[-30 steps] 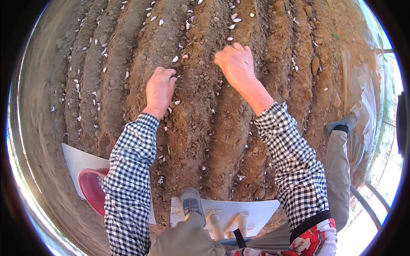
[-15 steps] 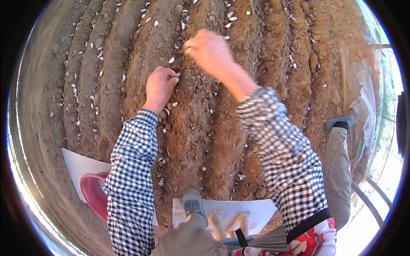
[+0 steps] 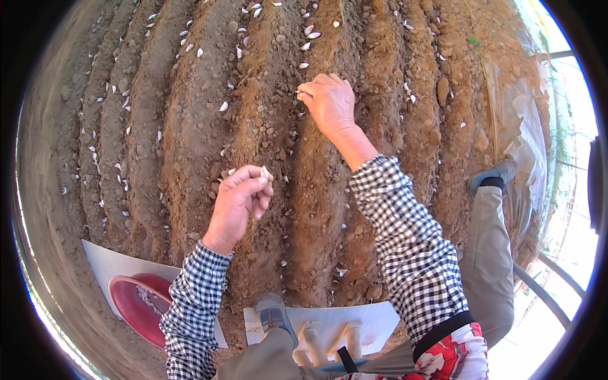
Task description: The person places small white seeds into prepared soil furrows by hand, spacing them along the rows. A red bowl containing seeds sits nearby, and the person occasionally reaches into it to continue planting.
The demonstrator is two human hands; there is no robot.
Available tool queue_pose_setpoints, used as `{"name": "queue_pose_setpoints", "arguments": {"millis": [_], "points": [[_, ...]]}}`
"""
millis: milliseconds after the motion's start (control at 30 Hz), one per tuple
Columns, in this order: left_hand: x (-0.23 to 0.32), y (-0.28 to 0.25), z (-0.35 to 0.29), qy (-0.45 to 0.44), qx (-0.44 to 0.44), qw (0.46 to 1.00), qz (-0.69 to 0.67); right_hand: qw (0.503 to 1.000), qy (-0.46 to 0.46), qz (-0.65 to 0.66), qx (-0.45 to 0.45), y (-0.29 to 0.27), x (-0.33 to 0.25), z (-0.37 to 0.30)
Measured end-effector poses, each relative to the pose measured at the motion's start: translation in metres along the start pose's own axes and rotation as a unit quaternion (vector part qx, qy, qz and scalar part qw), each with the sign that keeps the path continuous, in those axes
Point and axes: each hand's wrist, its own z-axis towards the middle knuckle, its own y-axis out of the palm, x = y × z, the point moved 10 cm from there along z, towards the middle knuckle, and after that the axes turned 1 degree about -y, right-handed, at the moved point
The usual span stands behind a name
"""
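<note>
My left hand (image 3: pixel 235 204) is raised over a soil ridge, its thumb and fingers pinched around a pale garlic clove (image 3: pixel 264 171). Further forward and to the right, my right hand (image 3: pixel 330 107) is low at a furrow with its fingertips pressed together. What those fingertips hold, if anything, is too small to make out. A single garlic clove (image 3: pixel 223 106) lies on the soil between the hands' rows. More garlic cloves (image 3: pixel 308 30) sit along the furrow ahead of my right hand, and others are scattered in the rows to the left.
At the lower left a red basin (image 3: pixel 120 297) with cloves in it stands on a white board (image 3: pixel 98 256). My shoe (image 3: pixel 273 311) rests at another white board (image 3: pixel 380 320), near pale rounded stool-like legs (image 3: pixel 313 342). Plastic sheeting (image 3: pixel 529 126) and curved pipes (image 3: pixel 541 291) border the right.
My left hand has lifted off the soil and come back toward me, turning up with a clove at its fingertips. My right hand has shifted right and down to the furrow; the view has moved slightly.
</note>
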Motion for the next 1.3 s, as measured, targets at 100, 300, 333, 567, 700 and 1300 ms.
{"name": "queue_pose_setpoints", "arguments": {"millis": [100,300,333,567,700,1300], "points": [[-0.002,0.008,0.001,-0.004,-0.002,1.000,-0.015,0.990,-0.044,-0.131,-0.005,0.019,0.000,0.005],[0.024,-0.005,0.005,0.070,0.058,0.989,0.119,0.989,0.006,0.087,-0.121,-0.013,-0.025,-0.015],[0.029,-0.005,0.006,0.100,0.074,0.978,0.171,0.954,0.031,0.259,-0.149,-0.023,-0.044,-0.030],[0.050,0.039,0.008,0.270,0.091,0.855,0.433,0.849,0.160,0.485,-0.135,-0.023,-0.053,-0.097],[0.053,0.038,0.022,0.209,0.091,0.916,0.330,0.798,0.199,0.553,-0.131,-0.015,-0.016,-0.088],[0.106,-0.077,0.013,0.346,0.257,0.459,0.777,0.977,0.152,0.150,0.023,-0.061,0.136,-0.062]]}}
